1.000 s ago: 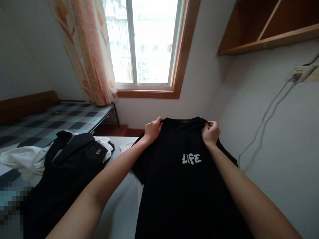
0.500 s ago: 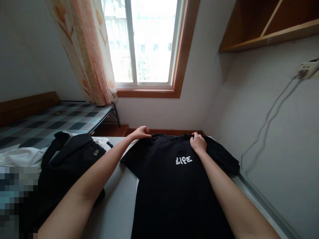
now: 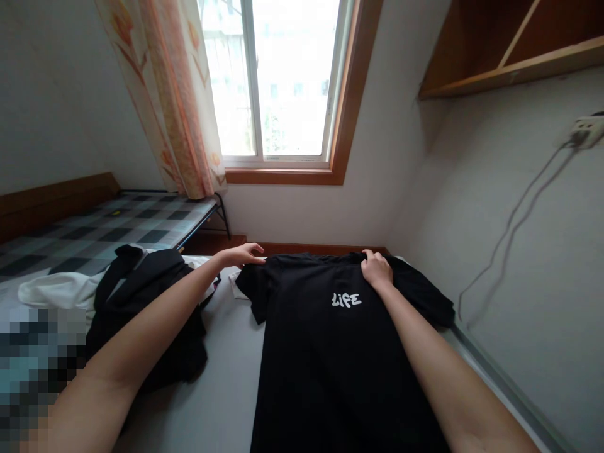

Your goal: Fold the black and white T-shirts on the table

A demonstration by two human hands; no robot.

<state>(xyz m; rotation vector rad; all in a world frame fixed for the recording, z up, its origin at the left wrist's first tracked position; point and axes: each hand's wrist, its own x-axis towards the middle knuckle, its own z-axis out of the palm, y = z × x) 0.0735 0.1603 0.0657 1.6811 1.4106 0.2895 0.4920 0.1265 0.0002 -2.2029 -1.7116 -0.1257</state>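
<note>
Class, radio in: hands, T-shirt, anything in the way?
Left hand at sleeve, right hand beside collar; grips unclear. Black T-shirt laid out, "Life" print showing. Dark clothing pile left of it, apart.

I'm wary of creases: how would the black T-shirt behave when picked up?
The black T-shirt would probably flop, since its collar edge rumples softly. It seems unlikely to roll, as it lies spread out.

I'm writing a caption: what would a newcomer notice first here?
The black T-shirt with white lettering, spread at centre, the right hand near its collar and the left hand by a sleeve. Then the bright window beyond it, with a flowered curtain hanging at its left.
</note>
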